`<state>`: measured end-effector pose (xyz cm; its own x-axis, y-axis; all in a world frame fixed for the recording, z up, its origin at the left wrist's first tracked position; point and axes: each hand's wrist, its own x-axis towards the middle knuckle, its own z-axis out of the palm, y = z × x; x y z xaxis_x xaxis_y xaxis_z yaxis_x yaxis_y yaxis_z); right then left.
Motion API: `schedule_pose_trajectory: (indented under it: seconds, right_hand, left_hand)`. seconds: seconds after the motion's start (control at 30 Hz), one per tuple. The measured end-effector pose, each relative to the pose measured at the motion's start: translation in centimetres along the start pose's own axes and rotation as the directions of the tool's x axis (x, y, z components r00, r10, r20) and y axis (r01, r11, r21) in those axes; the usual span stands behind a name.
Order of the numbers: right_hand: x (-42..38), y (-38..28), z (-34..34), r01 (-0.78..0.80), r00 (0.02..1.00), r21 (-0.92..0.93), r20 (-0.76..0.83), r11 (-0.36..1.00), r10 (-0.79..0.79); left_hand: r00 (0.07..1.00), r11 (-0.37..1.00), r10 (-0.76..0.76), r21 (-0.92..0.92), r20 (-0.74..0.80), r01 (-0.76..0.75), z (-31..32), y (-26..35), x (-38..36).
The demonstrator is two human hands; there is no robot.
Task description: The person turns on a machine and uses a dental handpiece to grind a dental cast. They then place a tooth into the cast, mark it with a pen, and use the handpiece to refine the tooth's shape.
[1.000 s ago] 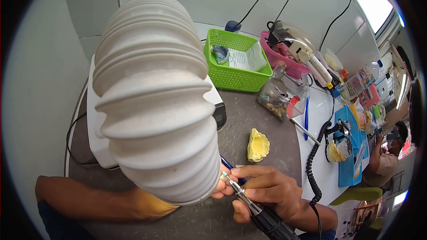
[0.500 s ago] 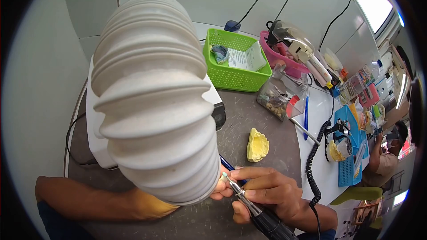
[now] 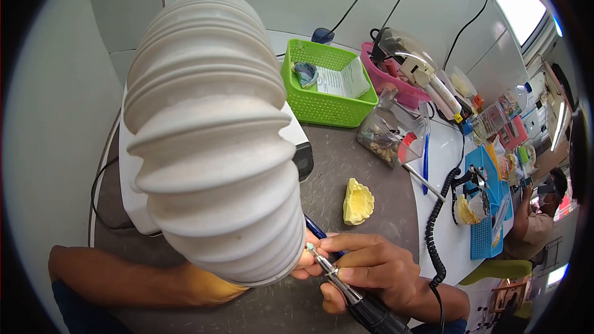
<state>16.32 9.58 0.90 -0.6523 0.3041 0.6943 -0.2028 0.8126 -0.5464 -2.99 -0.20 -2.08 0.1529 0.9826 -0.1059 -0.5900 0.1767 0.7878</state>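
Note:
My right hand is closed around a rotary handpiece, a metal-nosed tool with a black body. A small pale-green grinding tip sits at its front end, right by the fingertips of my left hand. Those fingertips are pinched together; what they hold is mostly covered. A wide white ribbed hose hides most of the left hand, its mouth just above the fingers. Beyond the right hand, a yellow dental cast rests on the brown work surface. A dark blue stick-like thing passes behind the fingers.
Behind the hose stands a white machine. Farther back are a green basket, a pink basket and a clear container. To the right lie a coiled black cord and blue trays. Another person sits far right.
The handpiece and my right hand have shifted slightly left, with the grinding tip a little lower against the left fingertips. The hose looks nearly unmoved, and the cast stays where it was.

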Motion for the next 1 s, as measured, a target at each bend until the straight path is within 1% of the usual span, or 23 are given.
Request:
schedule_pose_trajectory:
  seconds: [0.1, 0.23, 0.47, 0.63, 0.7, 0.77, 0.8, 0.83, 0.87, 0.93, 0.97, 1.0]
  right_hand:
    - [-0.1, 0.0, 0.0, 0.012, 1.000, 0.001, -0.002, 1.000, -0.012]
    - [-0.2, 0.1, 0.3, -0.007, 0.999, 0.018, -0.044, 1.000, 0.008]
    - [-0.1, 0.1, 0.3, 0.001, 0.999, 0.018, -0.036, 1.000, 0.000]
    - [0.0, 0.1, 0.1, 0.011, 1.000, 0.009, -0.013, 1.000, -0.011]
    - [0.0, 0.0, 0.1, 0.012, 1.000, 0.003, -0.009, 1.000, -0.012]
    - [-0.1, 0.0, 0.3, -0.024, 0.998, 0.032, -0.054, 0.999, 0.025]
    - [-0.1, 0.0, 0.3, -0.023, 0.998, 0.031, -0.054, 0.999, 0.025]
    - [-0.1, -0.1, 0.3, -0.028, 0.998, 0.029, -0.051, 0.999, 0.029]
    - [-0.1, -0.1, 0.2, -0.032, 0.998, 0.028, -0.048, 0.999, 0.033]
    - [-0.1, -0.1, 0.1, -0.024, 0.999, 0.024, -0.029, 0.999, 0.024]
    - [0.0, -0.1, 0.0, -0.016, 1.000, 0.020, -0.010, 1.000, 0.016]
    - [0.0, -0.1, 0.0, -0.016, 1.000, 0.020, -0.010, 1.000, 0.016]
  left_hand:
    - [1.000, 1.000, -0.016, -0.006, -0.006, 0.016, -0.1, 0.0, 0.0]
    - [0.999, 0.999, -0.044, -0.012, -0.017, 0.044, 0.0, 0.3, 0.0]
    - [0.999, 0.999, -0.033, -0.004, -0.016, 0.033, 0.1, 0.3, 0.0]
    - [1.000, 1.000, 0.011, 0.013, 0.003, -0.011, -0.1, -0.1, 0.0]
    - [1.000, 1.000, -0.002, -0.003, -0.002, 0.002, -0.1, 0.0, -0.1]
    - [1.000, 1.000, -0.015, -0.020, -0.006, 0.015, 0.1, 0.3, -0.1]
    - [0.994, 0.982, -0.097, -0.170, -0.049, 0.087, 0.6, 0.8, -0.2]
    - [0.980, 0.936, -0.183, -0.318, -0.079, 0.149, 0.8, 1.0, -0.3]
    - [0.980, 0.936, -0.182, -0.318, -0.080, 0.148, 0.9, 0.9, -0.3]
    - [0.998, 0.989, -0.043, -0.144, -0.056, 0.034, 0.9, 0.6, -0.3]
    - [0.997, 0.989, -0.043, -0.144, -0.056, 0.035, 0.7, 0.4, -0.2]
    - [0.999, 0.997, -0.019, -0.076, -0.031, 0.016, 0.3, 0.2, 0.0]
